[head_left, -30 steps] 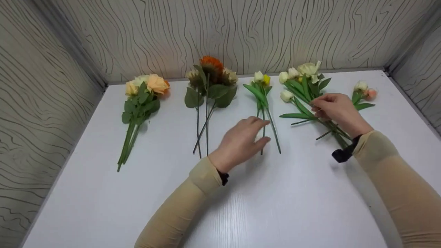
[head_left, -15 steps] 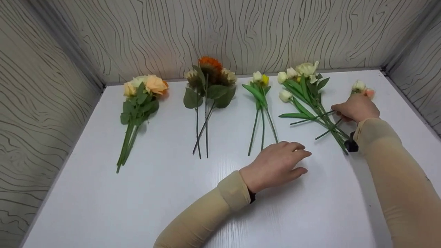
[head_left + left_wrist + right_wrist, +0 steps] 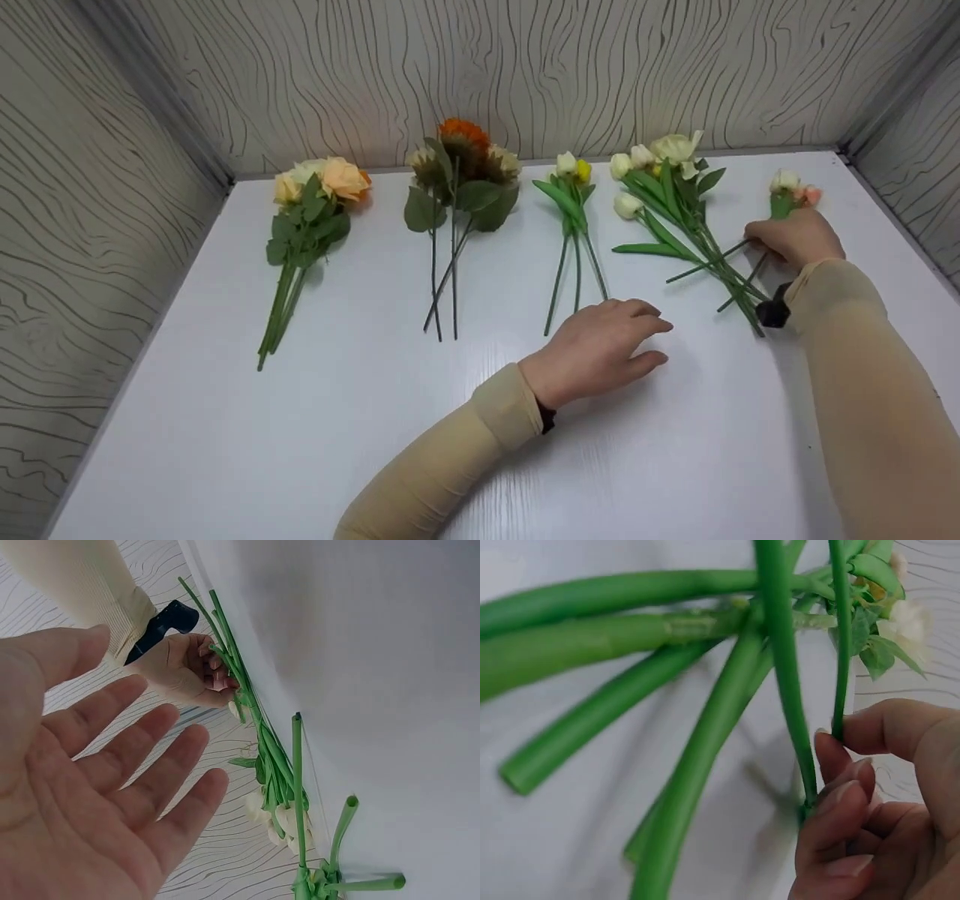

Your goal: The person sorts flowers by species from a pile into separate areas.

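My right hand [image 3: 801,238] is at the far right, its fingers around the stems of a white tulip [image 3: 784,180] and a pink tulip [image 3: 808,195]. In the right wrist view, thumb and forefinger pinch one thin green stem [image 3: 843,652], and another stem [image 3: 784,667] runs down to the other fingertips. These stems cross over the stems of a mixed bunch of white tulips [image 3: 628,205] and a larger cream flower [image 3: 675,148]. My left hand [image 3: 600,346] hovers with relaxed, spread fingers near the stem ends of a small white-and-yellow tulip bunch [image 3: 570,202]; it holds nothing.
Peach and cream roses [image 3: 341,178] lie at the left of the white table [image 3: 225,450]. Between them and the tulips lie orange and cream flowers [image 3: 463,139] with dark stems. A wood-patterned wall [image 3: 480,75] stands along the back edge.
My right hand has gone from the mixed bunch to the white and pink tulips, then shifted slightly right, drawing their stems along. My left hand has moved right and toward the front.
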A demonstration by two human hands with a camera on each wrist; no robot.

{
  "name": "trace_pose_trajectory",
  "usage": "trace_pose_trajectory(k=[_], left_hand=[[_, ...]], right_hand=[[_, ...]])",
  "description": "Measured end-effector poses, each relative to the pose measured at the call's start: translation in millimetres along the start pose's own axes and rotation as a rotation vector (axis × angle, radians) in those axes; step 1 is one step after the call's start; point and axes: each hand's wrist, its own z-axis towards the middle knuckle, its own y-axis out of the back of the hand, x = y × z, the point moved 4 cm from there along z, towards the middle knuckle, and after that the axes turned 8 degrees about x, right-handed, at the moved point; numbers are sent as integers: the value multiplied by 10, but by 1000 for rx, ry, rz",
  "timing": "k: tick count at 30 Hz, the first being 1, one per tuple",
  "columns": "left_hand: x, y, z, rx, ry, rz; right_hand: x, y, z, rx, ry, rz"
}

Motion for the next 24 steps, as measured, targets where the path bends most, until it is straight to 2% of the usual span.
trace_pose_trajectory(k=[5,8,12,15,20,24], left_hand=[[72,55,-7,-32,28,-73],[118,106,-22,-72,48,-113],[208,193,-56,-138,100,-222],[313,258,-91,-183,157,-377],[508,328,-144,-260,242,-656],[642,353,-181,-285,311,-795]], right_hand=[[-29,19,-9,20,25,323],[13,13,-40,34,44,439],[126,-27,-120,24,107,511],[274,-102,-205,-5,209,529],[665,-361,-413,-50,398,603],[1040,-642,-624,-38,529,644]])
